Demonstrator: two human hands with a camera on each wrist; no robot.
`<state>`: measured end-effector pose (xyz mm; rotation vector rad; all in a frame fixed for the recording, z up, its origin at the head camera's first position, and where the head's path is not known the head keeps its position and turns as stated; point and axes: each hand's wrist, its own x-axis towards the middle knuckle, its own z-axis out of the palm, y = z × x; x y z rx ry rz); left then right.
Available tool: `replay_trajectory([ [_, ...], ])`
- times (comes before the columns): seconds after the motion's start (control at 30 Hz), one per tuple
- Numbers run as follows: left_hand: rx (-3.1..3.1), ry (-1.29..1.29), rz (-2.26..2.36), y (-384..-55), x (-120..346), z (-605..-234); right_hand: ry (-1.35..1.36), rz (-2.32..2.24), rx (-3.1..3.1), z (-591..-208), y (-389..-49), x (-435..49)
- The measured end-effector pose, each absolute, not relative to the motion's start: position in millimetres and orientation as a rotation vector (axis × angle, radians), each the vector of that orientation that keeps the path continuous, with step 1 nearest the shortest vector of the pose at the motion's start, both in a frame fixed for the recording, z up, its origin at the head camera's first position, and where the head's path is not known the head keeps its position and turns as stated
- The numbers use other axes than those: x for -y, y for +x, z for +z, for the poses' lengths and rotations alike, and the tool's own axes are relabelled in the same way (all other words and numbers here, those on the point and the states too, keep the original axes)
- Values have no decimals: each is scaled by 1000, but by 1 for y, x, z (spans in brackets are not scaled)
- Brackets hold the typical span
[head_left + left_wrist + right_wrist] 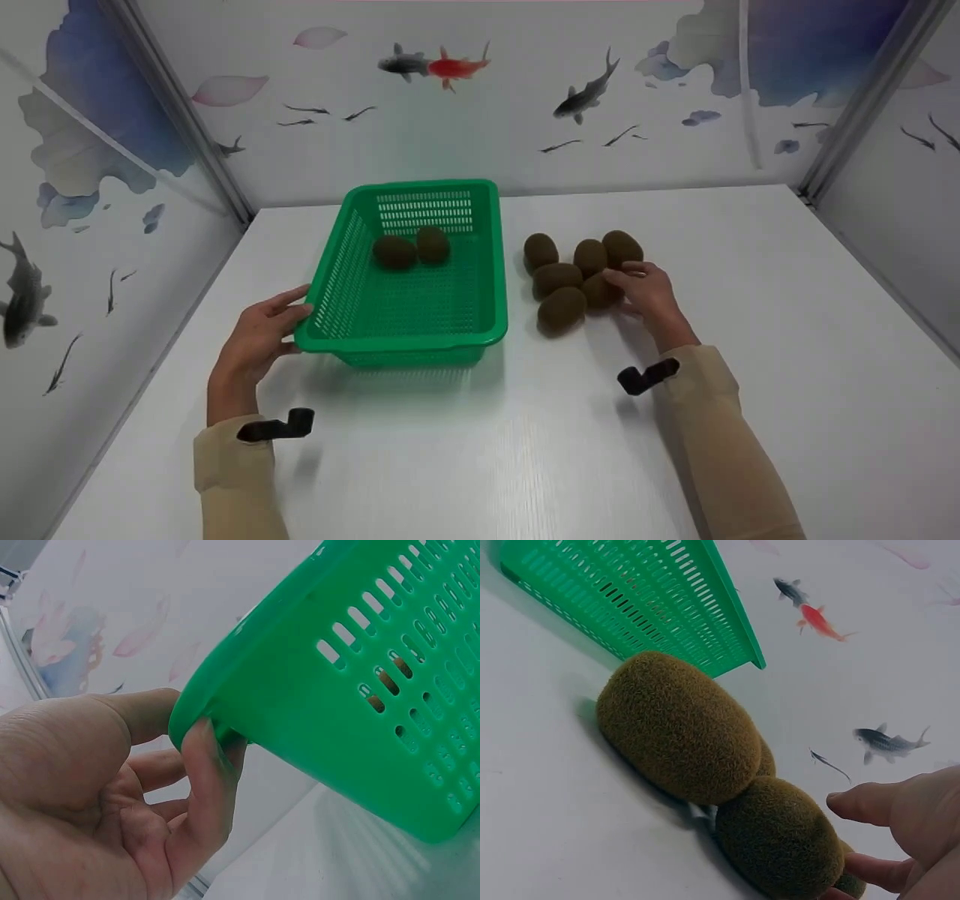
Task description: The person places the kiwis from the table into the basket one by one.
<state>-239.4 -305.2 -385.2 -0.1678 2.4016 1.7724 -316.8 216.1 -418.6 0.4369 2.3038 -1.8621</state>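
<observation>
A green plastic basket [420,345] stands on the table, with two kiwifruits inside, one [394,253] beside the other [433,245]. My left hand [259,330] pinches its near left corner; in the left wrist view, thumb and fingers [206,787] lie around the rim [225,660]. To the basket's right, several kiwifruits lie in a cluster. My right hand [649,296] is at a kiwifruit [598,294] on the cluster's right side. In the right wrist view its fingers reach this kiwifruit [780,840], while the thumb [862,802] stands apart from it.
Another kiwifruit [561,311] lies at the cluster's near left, and one [541,253] at its far left. The white table [465,450] is bounded by printed walls [495,135] at the back and sides. Each wrist wears a small black camera [649,376].
</observation>
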Motion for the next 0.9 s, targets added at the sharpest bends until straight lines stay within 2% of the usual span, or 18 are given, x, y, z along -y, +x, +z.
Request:
replay_trajectory([
  [0.9,-2399,-167,1777,-238,304,-383,397,-1568,-2416,-421,-316,-214],
])
